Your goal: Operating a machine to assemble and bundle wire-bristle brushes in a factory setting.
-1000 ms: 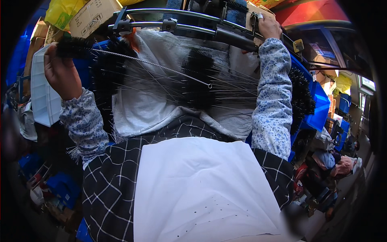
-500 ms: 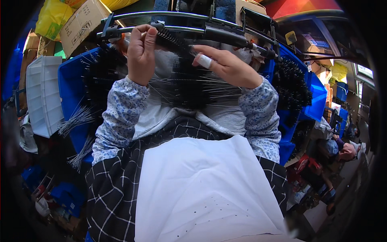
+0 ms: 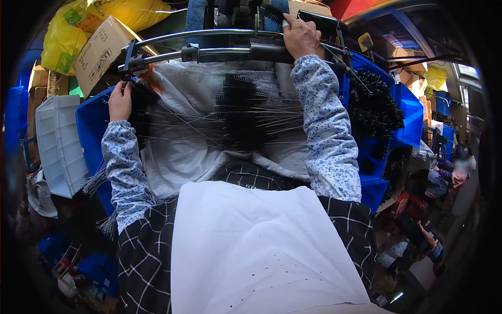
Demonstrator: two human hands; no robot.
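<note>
My right hand [image 3: 302,37] is raised at the far side by the metal rails, its fingers closed round a black-bristled wire brush [image 3: 273,14]. The bristles stick out left of the fingers, and thin wire trails down to the right. White tape wraps one finger. My left hand [image 3: 121,100] is at the far left, fingers pinched at the edge of a bundle of black brushes [image 3: 142,99]; what they grip, if anything, is hidden. Between my arms, a pile of black wire brushes [image 3: 239,112] lies on a grey cloth [image 3: 183,89], its wire stems pointing both ways.
Two chrome rails [image 3: 219,52] with black clamps cross in front of me. A blue bin [image 3: 90,121] stands left, beside a white plastic tray [image 3: 58,144]. More black brushes [image 3: 375,104] fill the right side. A cardboard box [image 3: 102,55] and yellow bags [image 3: 65,42] sit far left.
My hands have come apart from the brush held between them over the rails. The left has dropped to the left-hand brushes; the right has moved farther away and right with a brush.
</note>
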